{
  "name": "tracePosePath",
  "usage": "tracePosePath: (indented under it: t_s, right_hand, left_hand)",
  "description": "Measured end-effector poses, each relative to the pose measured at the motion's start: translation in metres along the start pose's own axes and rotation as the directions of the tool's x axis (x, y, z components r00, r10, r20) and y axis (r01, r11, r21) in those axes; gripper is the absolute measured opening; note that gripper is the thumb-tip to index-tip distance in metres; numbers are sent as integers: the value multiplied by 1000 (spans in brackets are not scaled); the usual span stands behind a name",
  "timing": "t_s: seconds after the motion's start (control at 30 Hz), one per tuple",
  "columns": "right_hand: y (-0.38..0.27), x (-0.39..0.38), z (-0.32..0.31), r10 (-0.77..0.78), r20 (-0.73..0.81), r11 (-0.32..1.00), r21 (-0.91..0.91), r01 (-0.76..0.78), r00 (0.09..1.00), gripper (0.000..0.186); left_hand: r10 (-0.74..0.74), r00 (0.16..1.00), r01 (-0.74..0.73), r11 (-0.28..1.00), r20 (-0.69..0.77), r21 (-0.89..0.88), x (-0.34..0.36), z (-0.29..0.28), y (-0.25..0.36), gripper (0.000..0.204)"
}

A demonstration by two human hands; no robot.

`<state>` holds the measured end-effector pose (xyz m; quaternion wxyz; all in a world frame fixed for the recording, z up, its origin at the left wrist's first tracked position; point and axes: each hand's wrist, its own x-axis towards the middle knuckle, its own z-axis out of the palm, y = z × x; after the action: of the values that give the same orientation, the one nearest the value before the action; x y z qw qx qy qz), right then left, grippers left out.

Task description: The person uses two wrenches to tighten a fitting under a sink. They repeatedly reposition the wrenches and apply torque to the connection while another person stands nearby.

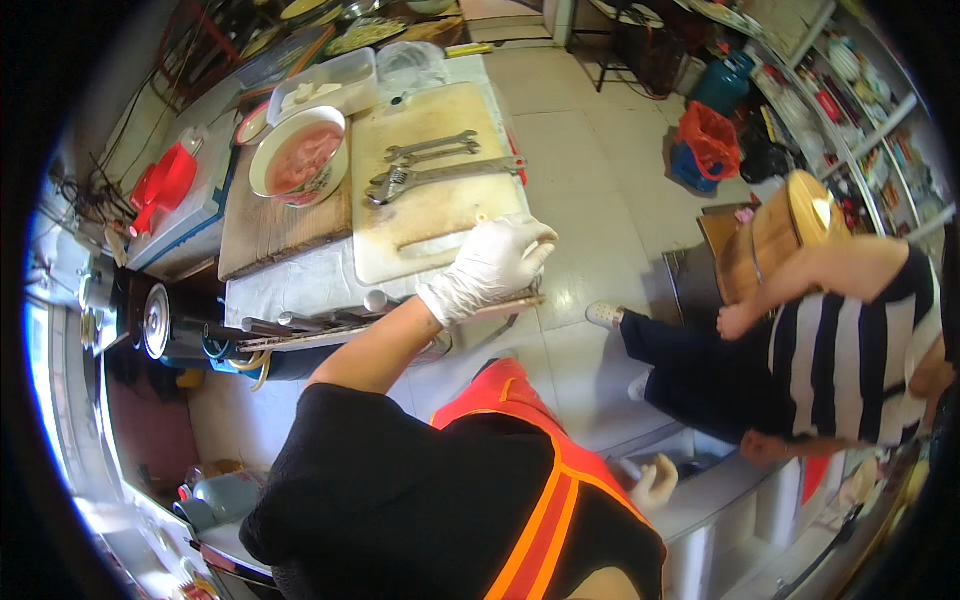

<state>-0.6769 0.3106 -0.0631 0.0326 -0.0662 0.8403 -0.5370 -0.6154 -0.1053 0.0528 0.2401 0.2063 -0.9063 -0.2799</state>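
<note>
My left hand, in a white glove, is closed at the right front of a pale cutting board; whether it grips anything is hidden. Above it on the board lie wrenches and an adjustable wrench. A floral bowl of pinkish food stands on a wooden board, with a plastic tub behind. My right hand, gloved too, is low beside my red apron, fingers curled near a metal basin; what it holds, if anything, cannot be made out.
At right, a person in striped clothing has a hand by a wooden barrel. A shelving rack, blue gas cylinder and red-lined bin stand beyond. A black pot sits at left. Tiled floor runs beside the table.
</note>
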Motion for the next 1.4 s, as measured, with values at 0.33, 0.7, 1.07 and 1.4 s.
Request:
tracePosePath:
  t_s: [0.33,0.7,1.07,1.4]
  right_hand:
    - [-222,158,316,-719,644,465,168,869,260,31]
    - [-324,156,568,-135,977,-111,151,982,-165,41]
    - [-323,159,570,-118,991,140,85,986,-69,34]
    - [-321,159,562,-88,992,37,97,995,-94,33]
  left_hand:
    - [-171,982,164,983,-80,-83,-27,-70,-52,15]
    - [-593,772,540,802,-229,-256,-93,-88,-51,17]
    - [-549,823,498,821,-145,-281,-69,-87,-74,17]
    - [-515,854,468,823,-74,-323,-53,-81,-76,17]
